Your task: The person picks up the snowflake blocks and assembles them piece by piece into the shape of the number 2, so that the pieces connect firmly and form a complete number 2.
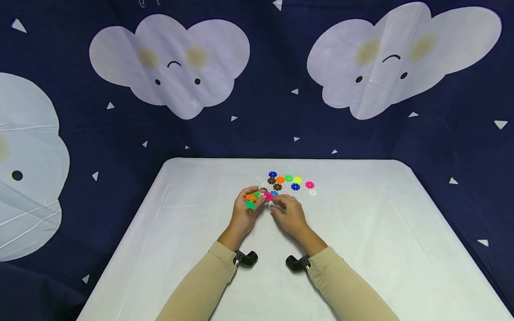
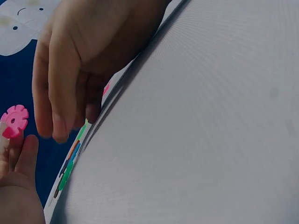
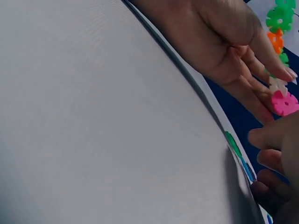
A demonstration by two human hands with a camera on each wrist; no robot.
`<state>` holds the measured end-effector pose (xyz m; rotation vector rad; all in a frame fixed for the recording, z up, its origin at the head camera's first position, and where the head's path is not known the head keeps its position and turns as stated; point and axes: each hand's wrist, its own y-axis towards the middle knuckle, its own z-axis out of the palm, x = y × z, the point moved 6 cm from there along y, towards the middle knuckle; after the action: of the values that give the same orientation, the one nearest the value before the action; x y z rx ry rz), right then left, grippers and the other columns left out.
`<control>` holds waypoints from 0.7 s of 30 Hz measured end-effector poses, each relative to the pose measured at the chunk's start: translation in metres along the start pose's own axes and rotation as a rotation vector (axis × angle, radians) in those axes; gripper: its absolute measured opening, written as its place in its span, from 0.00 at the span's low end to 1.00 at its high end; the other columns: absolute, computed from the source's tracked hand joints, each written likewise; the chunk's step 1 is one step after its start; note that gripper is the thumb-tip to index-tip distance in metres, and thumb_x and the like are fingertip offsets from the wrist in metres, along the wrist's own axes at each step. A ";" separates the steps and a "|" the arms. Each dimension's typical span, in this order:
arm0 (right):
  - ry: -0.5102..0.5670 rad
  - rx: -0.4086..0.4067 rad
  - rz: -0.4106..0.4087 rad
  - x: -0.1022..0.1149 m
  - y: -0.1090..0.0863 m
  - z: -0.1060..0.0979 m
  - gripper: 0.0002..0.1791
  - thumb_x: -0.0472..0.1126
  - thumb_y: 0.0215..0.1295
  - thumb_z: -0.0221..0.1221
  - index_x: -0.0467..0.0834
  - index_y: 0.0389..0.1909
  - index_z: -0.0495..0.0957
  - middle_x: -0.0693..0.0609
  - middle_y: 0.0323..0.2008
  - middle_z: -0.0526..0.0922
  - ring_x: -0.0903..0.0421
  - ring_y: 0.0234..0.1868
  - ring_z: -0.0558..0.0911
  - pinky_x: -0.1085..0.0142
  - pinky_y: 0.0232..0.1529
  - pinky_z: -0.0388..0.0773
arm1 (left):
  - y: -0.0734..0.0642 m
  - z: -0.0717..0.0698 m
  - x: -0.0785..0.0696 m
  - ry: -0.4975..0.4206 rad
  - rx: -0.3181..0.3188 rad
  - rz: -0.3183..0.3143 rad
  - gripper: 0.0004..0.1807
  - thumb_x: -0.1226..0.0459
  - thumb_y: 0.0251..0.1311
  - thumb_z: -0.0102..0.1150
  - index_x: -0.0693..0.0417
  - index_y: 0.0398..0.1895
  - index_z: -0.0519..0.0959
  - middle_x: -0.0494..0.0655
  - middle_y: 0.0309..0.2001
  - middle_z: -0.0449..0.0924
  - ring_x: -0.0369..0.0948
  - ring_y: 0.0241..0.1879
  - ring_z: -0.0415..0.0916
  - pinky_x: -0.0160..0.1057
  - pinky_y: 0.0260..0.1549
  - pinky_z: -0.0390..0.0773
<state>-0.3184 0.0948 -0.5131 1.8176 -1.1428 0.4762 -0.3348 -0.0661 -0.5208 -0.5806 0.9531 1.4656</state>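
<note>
My left hand [image 1: 242, 215] pinches a chain of interlocking snowflake discs between thumb and fingers. In the right wrist view the chain runs from a green disc [image 3: 279, 19] through an orange disc [image 3: 275, 43], another green one and a white disc [image 3: 277, 86] to a pink disc [image 3: 284, 103] at the end. My right hand [image 1: 292, 217] hovers just right of that pink end, fingers loosely bent. The left wrist view shows a gap between its hanging fingers [image 2: 60, 126] and the pink disc, with nothing visible in them.
Loose discs lie scattered on the white table [image 1: 361, 232] beyond my hands, among them a blue disc [image 1: 295, 187], a yellow disc [image 1: 297, 180], a pink disc [image 1: 309, 185] and a white disc [image 1: 312, 193]. A dark cloud-print cloth [image 1: 273, 129] hangs behind the table.
</note>
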 end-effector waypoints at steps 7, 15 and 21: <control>-0.181 0.128 -0.106 0.002 0.009 0.018 0.17 0.32 0.64 0.71 0.32 0.53 0.84 0.37 0.57 0.85 0.37 0.52 0.78 0.45 0.58 0.75 | 0.000 -0.002 0.000 -0.011 -0.006 0.001 0.21 0.81 0.69 0.60 0.83 0.60 0.66 0.71 0.56 0.80 0.55 0.60 0.79 0.43 0.63 0.79; -0.264 0.136 -0.199 0.004 0.013 0.024 0.08 0.31 0.66 0.70 0.36 0.45 0.88 0.42 0.51 0.88 0.41 0.46 0.79 0.49 0.53 0.77 | 0.000 -0.002 -0.002 -0.001 0.024 0.018 0.18 0.77 0.72 0.60 0.80 0.60 0.69 0.71 0.59 0.79 0.60 0.64 0.75 0.48 0.67 0.74; -0.131 0.160 -0.020 -0.003 0.010 0.018 0.08 0.31 0.64 0.72 0.35 0.43 0.86 0.41 0.48 0.82 0.42 0.50 0.79 0.48 0.56 0.79 | 0.001 -0.005 -0.001 0.006 0.008 0.016 0.19 0.77 0.72 0.61 0.81 0.59 0.69 0.75 0.59 0.77 0.66 0.65 0.72 0.48 0.66 0.75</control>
<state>-0.3311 0.0793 -0.5191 2.0219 -1.2029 0.4539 -0.3361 -0.0706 -0.5226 -0.5724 0.9699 1.4742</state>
